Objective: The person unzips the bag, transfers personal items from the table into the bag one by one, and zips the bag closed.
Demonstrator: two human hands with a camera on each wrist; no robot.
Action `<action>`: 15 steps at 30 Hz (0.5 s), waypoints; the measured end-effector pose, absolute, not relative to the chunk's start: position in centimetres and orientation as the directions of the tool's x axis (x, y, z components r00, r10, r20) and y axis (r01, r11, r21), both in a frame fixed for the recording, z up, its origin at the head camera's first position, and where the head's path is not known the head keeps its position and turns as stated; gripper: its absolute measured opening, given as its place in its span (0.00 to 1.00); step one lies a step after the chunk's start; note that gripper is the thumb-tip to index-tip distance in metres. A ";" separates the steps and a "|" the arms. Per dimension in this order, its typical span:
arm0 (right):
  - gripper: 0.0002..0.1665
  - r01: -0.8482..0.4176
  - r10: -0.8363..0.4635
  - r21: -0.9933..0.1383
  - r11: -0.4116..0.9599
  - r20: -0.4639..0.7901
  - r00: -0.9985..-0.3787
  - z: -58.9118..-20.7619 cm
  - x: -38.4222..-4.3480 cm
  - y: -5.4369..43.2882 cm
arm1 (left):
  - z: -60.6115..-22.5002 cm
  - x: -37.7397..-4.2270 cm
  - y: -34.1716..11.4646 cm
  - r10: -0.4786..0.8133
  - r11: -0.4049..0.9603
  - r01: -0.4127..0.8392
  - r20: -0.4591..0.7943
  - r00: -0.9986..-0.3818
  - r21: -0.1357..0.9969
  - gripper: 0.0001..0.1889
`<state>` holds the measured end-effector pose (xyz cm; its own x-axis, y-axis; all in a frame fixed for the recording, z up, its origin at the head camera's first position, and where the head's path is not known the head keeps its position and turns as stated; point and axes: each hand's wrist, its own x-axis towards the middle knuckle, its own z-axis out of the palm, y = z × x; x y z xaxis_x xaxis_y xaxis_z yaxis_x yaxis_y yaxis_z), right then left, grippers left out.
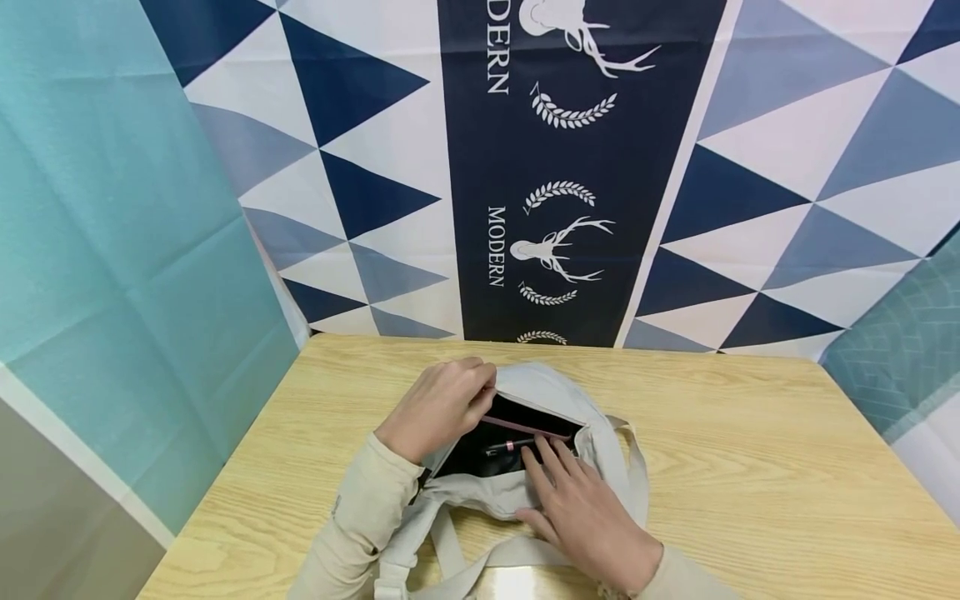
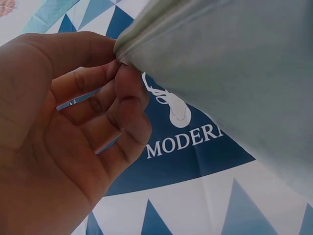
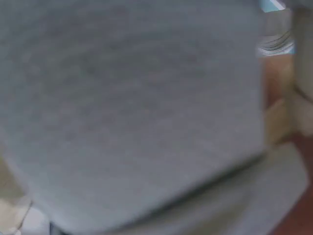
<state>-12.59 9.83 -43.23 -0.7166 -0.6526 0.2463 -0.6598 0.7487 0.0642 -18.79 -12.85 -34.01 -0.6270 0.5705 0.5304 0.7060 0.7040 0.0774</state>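
Note:
A light grey fabric bag [image 1: 536, 375] lies on the table with its zipped mouth spread and a dark lining showing. My left hand [image 1: 442, 404] pinches the far left edge of the mouth between thumb and fingers; the left wrist view shows the grey cloth [image 2: 205, 54] drawn up at the fingertips. Over the near edge lies my right hand [image 1: 581, 508], fingers straight and reaching into the mouth, thumb outside. Its fingertips are right at a slim black pen-like item [image 1: 498, 448] with a pink band. Behind that runs a pink edge [image 1: 528, 428] of something mostly hidden inside.
Grey straps [image 1: 510, 552] with a buckle [image 1: 390, 583] trail toward the table's near side, and another strap loop [image 1: 637, 471] lies at the right. The wood-grain table [image 1: 750, 467] meets a patterned cloth [image 1: 360, 167] behind. Grey fabric fills most of the right wrist view.

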 end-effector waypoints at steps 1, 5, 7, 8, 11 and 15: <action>0.40 -0.658 -0.648 0.056 0.751 0.250 -0.719 -43.3 -12.7 9.8 | -34.0 -18.8 -12.8 0.571 0.705 0.706 0.531 -0.627 0.075 0.10; 0.41 -0.641 -0.625 0.020 0.767 0.251 -0.739 -43.5 -13.3 10.0 | -34.1 -18.9 -12.7 0.575 0.704 0.707 0.529 -0.624 0.069 0.10; 0.42 -0.638 -0.618 0.001 0.770 0.249 -0.746 -43.7 -13.5 10.1 | -34.1 -18.9 -12.7 0.578 0.703 0.708 0.526 -0.624 0.067 0.11; 0.42 -0.638 -0.617 -0.002 0.770 0.249 -0.746 -43.7 -13.6 10.2 | -34.1 -18.8 -12.6 0.580 0.701 0.710 0.523 -0.624 0.070 0.11; 0.42 -0.641 -0.620 0.005 0.767 0.261 -0.740 -44.0 -13.9 10.4 | -34.2 -18.8 -12.6 0.581 0.699 0.711 0.518 -0.628 0.078 0.11; 0.42 -0.642 -0.624 0.032 0.766 0.281 -0.729 -44.1 -14.1 10.4 | -34.2 -18.8 -12.5 0.581 0.698 0.712 0.516 -0.630 0.083 0.11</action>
<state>-14.05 10.44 -44.14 -0.7294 -0.6236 0.2812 -0.6424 0.7657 0.0318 -18.75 -12.52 -34.22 -0.6299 0.5809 0.5156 0.7116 0.6976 0.0835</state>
